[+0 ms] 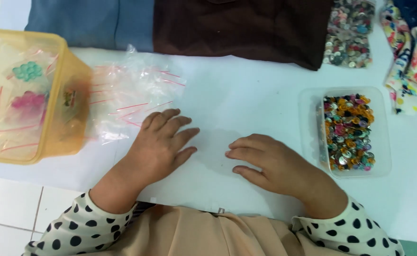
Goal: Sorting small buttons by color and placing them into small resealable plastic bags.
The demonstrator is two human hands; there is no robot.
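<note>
My left hand (160, 142) lies flat, palm down, on the white sheet (237, 99), its fingers spread and touching the edge of a pile of small clear zip bags (128, 102) with red seal strips. My right hand (271, 161) also rests palm down on the sheet, fingers pointing left, holding nothing. Just right of it stands a clear plastic tub (381, 142) filled with many small colourful buttons (349, 132). Both sleeves are white with black dots.
A yellow translucent box (71, 123) at the left holds bags of green and pink beads. Blue and dark brown fabric (237, 28) lies along the far edge. A bag of mixed buttons (349, 35) and patterned cloth (407, 57) sit at the far right.
</note>
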